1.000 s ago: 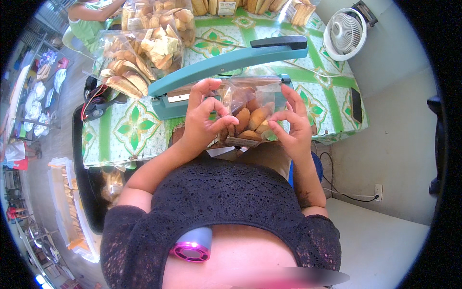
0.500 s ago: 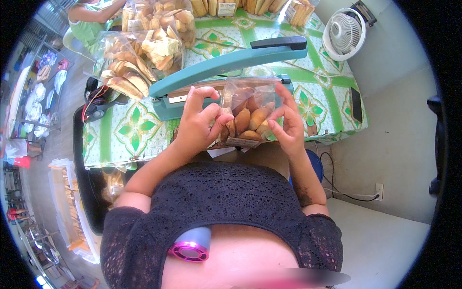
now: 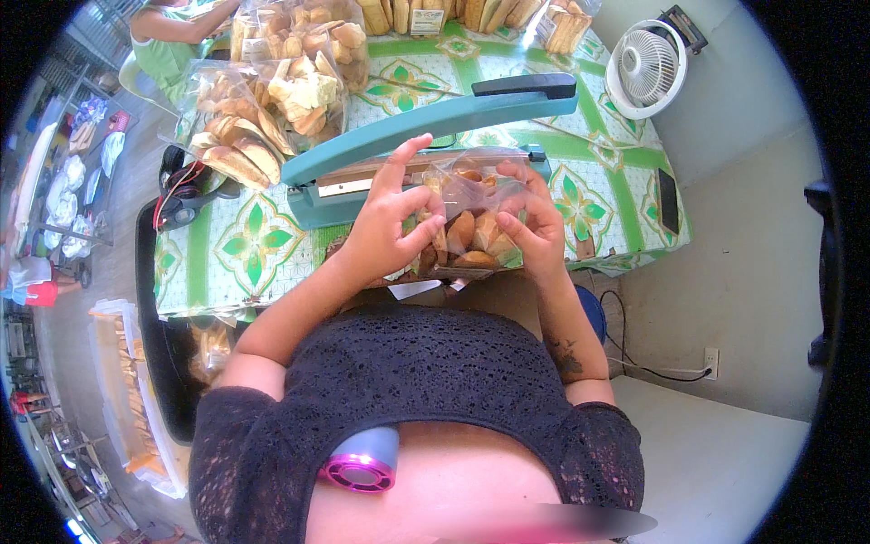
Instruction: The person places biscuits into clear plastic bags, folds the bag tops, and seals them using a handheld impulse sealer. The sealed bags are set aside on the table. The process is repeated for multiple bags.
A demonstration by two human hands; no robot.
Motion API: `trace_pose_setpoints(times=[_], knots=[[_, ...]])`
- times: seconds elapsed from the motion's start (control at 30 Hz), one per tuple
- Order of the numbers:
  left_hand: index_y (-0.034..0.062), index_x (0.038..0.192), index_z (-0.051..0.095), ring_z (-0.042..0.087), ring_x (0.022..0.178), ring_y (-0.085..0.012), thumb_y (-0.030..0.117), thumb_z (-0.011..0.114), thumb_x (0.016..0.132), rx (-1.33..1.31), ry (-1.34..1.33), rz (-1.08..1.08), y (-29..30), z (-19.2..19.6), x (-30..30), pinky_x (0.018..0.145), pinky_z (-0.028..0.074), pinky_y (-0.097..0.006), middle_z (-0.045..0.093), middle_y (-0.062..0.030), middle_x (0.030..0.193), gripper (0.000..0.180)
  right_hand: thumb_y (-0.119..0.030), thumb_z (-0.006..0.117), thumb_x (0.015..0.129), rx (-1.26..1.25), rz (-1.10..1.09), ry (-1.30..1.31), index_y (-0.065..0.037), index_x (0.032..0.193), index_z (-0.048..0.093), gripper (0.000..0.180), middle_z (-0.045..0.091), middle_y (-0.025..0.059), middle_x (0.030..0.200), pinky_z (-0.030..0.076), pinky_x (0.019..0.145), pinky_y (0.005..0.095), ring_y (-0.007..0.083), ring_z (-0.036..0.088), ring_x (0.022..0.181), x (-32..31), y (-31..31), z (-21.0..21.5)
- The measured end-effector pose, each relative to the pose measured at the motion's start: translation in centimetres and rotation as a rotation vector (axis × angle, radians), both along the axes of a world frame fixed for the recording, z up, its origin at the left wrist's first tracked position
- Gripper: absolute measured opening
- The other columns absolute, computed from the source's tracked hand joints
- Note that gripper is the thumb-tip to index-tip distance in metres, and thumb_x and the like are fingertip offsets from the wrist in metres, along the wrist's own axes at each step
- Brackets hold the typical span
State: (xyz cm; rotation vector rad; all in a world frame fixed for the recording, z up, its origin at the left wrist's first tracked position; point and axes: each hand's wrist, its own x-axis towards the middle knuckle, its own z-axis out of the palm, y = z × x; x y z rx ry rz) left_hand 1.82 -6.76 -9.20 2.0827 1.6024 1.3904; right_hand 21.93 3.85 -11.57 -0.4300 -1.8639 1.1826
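A clear plastic bag of small brown bread pieces [image 3: 462, 234] sits at the table's near edge, in front of the sealer. My left hand [image 3: 396, 213] pinches the bag's left side between thumb and bent finger, its index finger pointing up. On the bag's right side, my right hand [image 3: 535, 218] closes thumb and fingers on the plastic. The bag's upper part looks bunched between the hands. Just behind it stands a teal impulse sealer [image 3: 331, 207], its long arm [image 3: 417, 124] raised at the right end, with a black handle [image 3: 524, 85].
Large clear bags of sliced bread [image 3: 245, 136] stand at the back left, near a person in green [image 3: 172, 41]. Headphones [image 3: 177, 186] lie at the table's left edge. A phone [image 3: 669, 198] and a white fan [image 3: 646, 72] are on the right. A bread-filled crate [image 3: 136, 399] is low left.
The bag's top has gone from spread and upright to bunched. My left index finger has straightened upward, and my right fingers have drawn inward onto the plastic. The sealer's arm is slightly lower.
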Motion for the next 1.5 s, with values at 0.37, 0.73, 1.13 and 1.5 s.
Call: trace_pose_setpoints(times=[0.37,0.73,1.13,1.5], knots=[[0.0105,0.088,0.067,0.048,0.113,-0.0269,0.016,0.064,0.078,0.076,0.031,-0.058,1.9,-0.1,0.2,0.096,0.034,-0.041,0.061,-0.0047,0.109,0.012,-0.008,0.065,0.079,0.143,-0.066,-0.051,0.001,0.087,0.069,0.013,0.060,0.0138,0.109,0.041,0.089,0.0330,0.0238,0.055,0.102,0.0,0.3,1.2],[0.0054,0.086,0.057,0.055,0.099,-0.0208,-0.002,0.058,0.077,-0.055,-0.547,-0.017,2.1,-1.4,0.7,0.089,0.039,-0.035,0.064,-0.0062,0.097,0.012,-0.006,0.069,0.076,0.132,-0.202,-0.106,-0.002,0.085,0.071,0.011,0.066,0.0089,0.088,0.045,0.076,0.0281,0.0188,0.060,0.085,-0.4,0.3,1.2],[0.0083,0.110,0.033,0.055,0.106,-0.0178,0.001,0.062,0.079,0.056,-0.497,-0.423,4.9,-3.4,-1.0,0.095,0.038,-0.033,0.062,-0.0098,0.104,0.042,0.000,0.067,0.076,0.014,-0.172,-0.030,0.002,0.084,0.069,0.009,0.062,0.0089,0.089,0.045,0.077,0.0269,0.0177,0.057,0.087,-0.3,-0.1,0.6],[0.0068,0.093,0.050,0.060,0.092,-0.0204,0.009,0.071,0.072,-0.010,-0.070,0.012,4.9,-1.2,0.6,0.086,0.042,-0.037,0.063,-0.0067,0.089,0.030,-0.002,0.067,0.076,0.083,-0.188,-0.037,0.002,0.084,0.069,0.009,0.062,0.0076,0.086,0.043,0.085,0.0323,0.0179,0.057,0.085,-0.3,-0.3,0.5]])
